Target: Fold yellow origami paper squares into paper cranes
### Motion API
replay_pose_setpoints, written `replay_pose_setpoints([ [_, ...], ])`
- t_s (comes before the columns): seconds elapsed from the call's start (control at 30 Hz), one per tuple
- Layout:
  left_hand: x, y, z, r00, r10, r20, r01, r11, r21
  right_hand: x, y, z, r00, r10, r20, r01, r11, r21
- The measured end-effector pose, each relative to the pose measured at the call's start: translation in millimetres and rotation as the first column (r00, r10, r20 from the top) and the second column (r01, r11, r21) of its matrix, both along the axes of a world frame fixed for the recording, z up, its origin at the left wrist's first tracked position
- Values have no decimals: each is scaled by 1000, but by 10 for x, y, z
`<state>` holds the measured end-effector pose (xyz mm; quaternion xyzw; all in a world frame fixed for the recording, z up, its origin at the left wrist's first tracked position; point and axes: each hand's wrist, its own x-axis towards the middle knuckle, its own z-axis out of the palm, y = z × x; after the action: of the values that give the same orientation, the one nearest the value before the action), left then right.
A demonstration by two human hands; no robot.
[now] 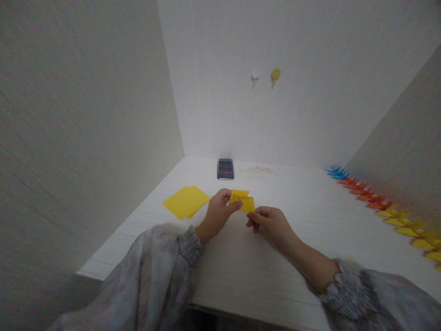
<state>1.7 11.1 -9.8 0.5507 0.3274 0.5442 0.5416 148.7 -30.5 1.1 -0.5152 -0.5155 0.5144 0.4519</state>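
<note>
A small, partly folded piece of yellow paper (242, 200) is held just above the white table (303, 216). My left hand (217, 214) pinches its left side with thumb and fingers closed. My right hand (272, 224) grips its lower right corner, fingers curled shut. Both forearms wear loose grey sleeves.
A stack of flat yellow paper squares (186, 201) lies left of my hands. A dark phone (225, 168) lies near the back wall, beside a pale flat object (259, 170). Folded paper pieces in blue (336, 173), orange (365, 193) and yellow (409, 227) line the right side. Two hooks (265, 76) hang on the wall.
</note>
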Motion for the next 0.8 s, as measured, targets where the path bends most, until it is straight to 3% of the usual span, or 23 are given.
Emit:
replay_pose_setpoints([
  [0.2, 3, -43, 80, 992, -117, -45, 113, 991, -70, 45, 27, -109, 993, -9, 118, 2, 998, 57],
  [0.47, 22, -71, 41, 960, 18, -280, -8, 999, 39, -16, -16, -30, 920, -129, 369, 26, 962, 272],
  [0.8, 45, -146, 100, 921, 9, -389, 18, 998, 65, -5, -4, -1, 879, -174, 444, 19, 944, 331],
])
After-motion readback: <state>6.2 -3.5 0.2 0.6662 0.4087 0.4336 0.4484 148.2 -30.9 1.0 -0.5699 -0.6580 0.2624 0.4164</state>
